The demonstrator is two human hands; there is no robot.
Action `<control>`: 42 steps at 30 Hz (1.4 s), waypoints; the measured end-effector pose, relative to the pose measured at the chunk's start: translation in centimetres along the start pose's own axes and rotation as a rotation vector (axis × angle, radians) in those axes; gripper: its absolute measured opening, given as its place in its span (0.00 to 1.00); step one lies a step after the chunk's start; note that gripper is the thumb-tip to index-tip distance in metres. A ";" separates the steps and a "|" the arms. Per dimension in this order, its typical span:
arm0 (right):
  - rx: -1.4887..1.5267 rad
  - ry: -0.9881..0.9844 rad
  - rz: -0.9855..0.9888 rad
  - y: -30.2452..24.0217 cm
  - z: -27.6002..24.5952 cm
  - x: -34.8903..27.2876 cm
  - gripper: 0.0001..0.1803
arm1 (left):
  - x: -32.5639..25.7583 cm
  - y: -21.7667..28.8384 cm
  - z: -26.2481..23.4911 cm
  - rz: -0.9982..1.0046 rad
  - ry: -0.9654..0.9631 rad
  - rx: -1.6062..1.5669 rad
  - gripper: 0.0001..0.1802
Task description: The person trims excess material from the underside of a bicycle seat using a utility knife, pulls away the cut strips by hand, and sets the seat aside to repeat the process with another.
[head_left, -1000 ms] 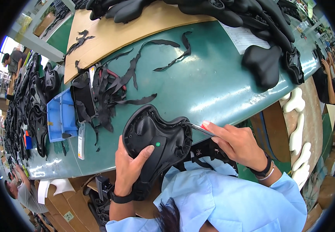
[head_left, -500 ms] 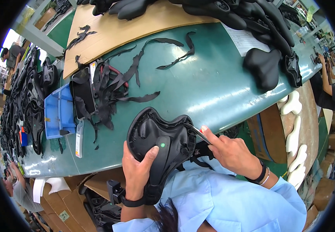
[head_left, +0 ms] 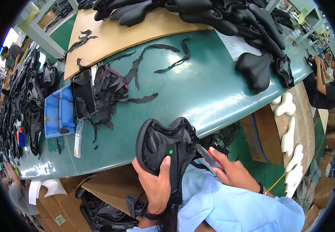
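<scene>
A black bicycle saddle [head_left: 156, 149] is turned underside up, its wide end toward the green table's near edge. My left hand [head_left: 154, 185] is closed round its left side, with the thumb pressed on the underside by a small green sticker. In my right hand [head_left: 233, 174] is a red-and-grey utility knife [head_left: 211, 157]. Its blade points at the saddle's right rim; whether it touches, I cannot make out. Cut black strips [head_left: 107, 102] lie in a tangle on the table beyond the saddle.
A blue bin [head_left: 53, 114] and a narrow clear plastic case [head_left: 78, 139] stand on the table's left. Finished-looking black saddles [head_left: 254, 71] are piled at the far right. White foam pieces [head_left: 289, 135] lie on a board at right. Another person [head_left: 326, 85] works beyond it.
The saddle and my left hand have shifted right and nearer to me. The knife has moved down along the saddle's right rim, and more of its red handle shows.
</scene>
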State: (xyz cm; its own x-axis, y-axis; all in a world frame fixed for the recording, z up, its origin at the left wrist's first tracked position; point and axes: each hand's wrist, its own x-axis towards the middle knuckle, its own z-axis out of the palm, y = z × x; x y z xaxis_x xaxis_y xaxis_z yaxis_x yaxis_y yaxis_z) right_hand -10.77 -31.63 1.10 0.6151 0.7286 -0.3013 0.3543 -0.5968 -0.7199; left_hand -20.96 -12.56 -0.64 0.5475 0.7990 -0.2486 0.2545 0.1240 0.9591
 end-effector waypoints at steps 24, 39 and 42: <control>0.287 0.024 -0.325 -2.7 -3.5 20.0 0.29 | 4.7 3.2 0.1 0.289 -0.611 0.263 0.14; -0.602 0.039 -0.450 -3.3 -6.4 15.2 0.33 | 14.4 2.2 3.7 0.401 -0.259 0.270 0.13; -0.711 0.021 -0.417 -3.6 -5.8 14.1 0.33 | 14.8 2.2 3.3 0.279 -0.229 -0.005 0.15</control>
State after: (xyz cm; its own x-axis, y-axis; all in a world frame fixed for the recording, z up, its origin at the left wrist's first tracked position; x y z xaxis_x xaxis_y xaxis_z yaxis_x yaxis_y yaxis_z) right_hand 0.70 -21.10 3.05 0.3444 0.9354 -0.0801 0.9137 -0.3536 -0.2004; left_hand -9.66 -2.44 -2.61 0.7597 0.6503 -0.0007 0.0667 -0.0768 0.9948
